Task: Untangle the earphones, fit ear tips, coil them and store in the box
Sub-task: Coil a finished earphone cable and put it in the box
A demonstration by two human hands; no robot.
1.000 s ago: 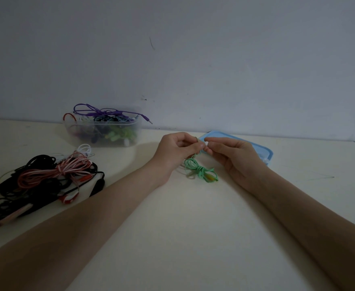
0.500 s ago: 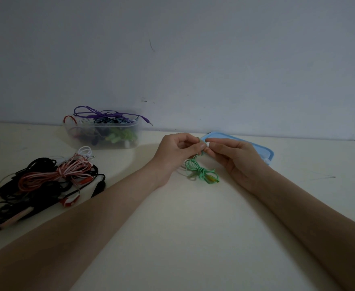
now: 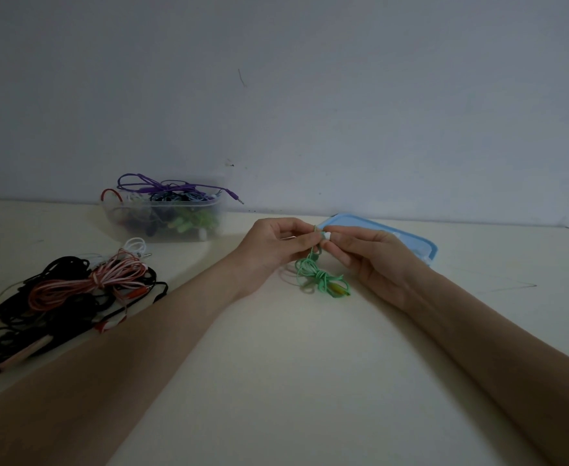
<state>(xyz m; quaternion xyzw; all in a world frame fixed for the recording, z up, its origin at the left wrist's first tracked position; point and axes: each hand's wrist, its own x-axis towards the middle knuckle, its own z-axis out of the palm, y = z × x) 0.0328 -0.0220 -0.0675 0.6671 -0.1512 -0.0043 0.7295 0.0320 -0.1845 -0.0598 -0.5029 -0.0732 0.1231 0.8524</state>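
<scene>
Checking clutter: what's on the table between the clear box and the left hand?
Head view: bare tabletop between the clear box and the left hand; the cable pile lies nearer the camera, off that line.

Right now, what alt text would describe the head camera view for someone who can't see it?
Two hands, left and right, pinch an earbud of the coiled green earphones above a pale table. A clear box of earphones, a tangled cable pile and a blue lid lie around.
</scene>
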